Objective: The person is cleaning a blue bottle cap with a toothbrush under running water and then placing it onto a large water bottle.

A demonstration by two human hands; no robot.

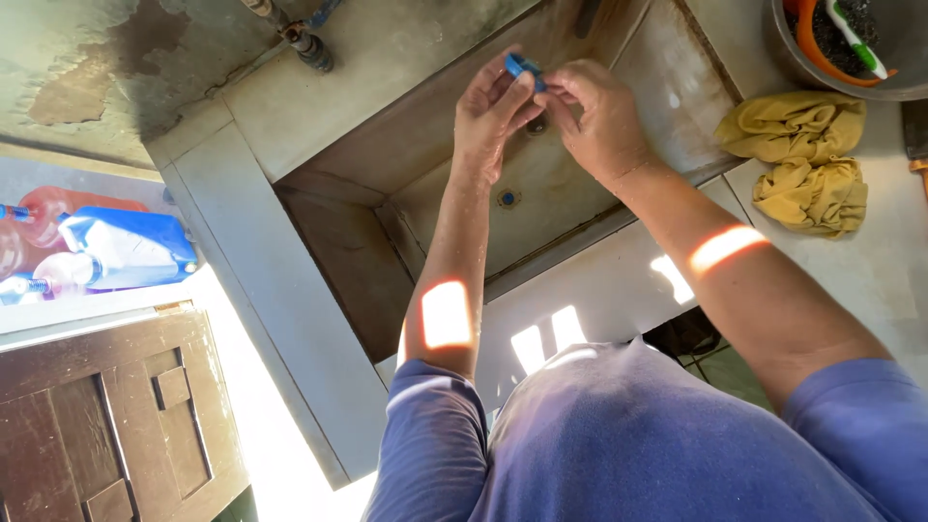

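Note:
Both of my hands reach out over a deep concrete sink (338, 242). My left hand (491, 116) and my right hand (599, 121) meet above the basin, fingertips together, pinching a small blue object (524, 66) between them. It looks like a small cap or tap handle; its exact kind is too small to tell. A small drain (508, 198) sits in the sink floor below my hands. My arms wear blue short sleeves.
A crumpled yellow cloth (807, 159) lies on the counter to the right. A metal bowl (904, 68) with an orange rim inside and a green-and-white brush stands at top right. A pipe (304, 43) runs along the stained wall. Plastic bags (106, 246) and a wooden panel (106, 416) are at left.

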